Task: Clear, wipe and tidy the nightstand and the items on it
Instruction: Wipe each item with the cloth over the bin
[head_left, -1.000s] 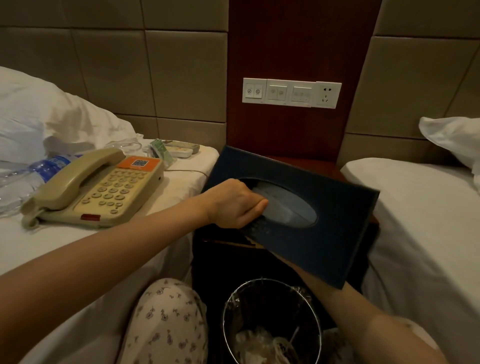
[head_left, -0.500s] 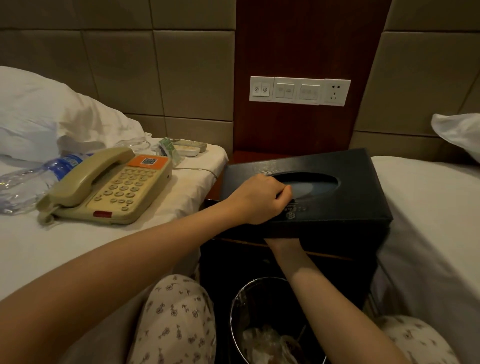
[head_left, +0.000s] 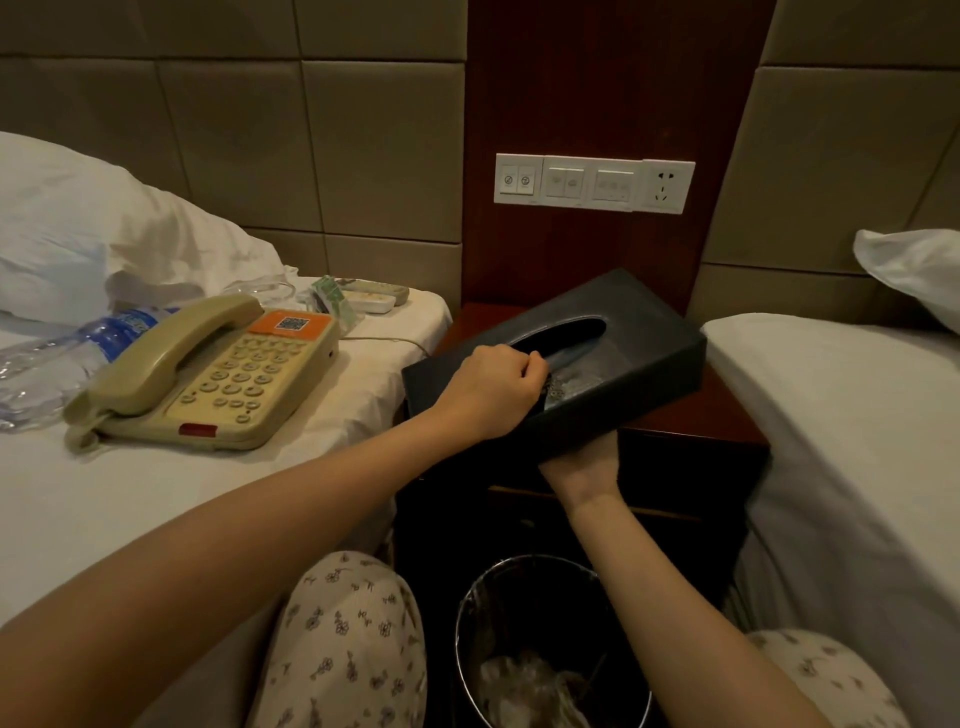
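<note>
2 hands (head_left: 493, 387) round tissue box (head_left: 623, 332)

Bare forearms, no sleeves; cream trousers (head_left: 343, 644) with small dark floral print.

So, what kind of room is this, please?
Probably a twin hotel room: a nightstand stands between the left bed and the right bed, a switch panel is built into the wall above it, and a corded telephone lies on the left bed.
</note>
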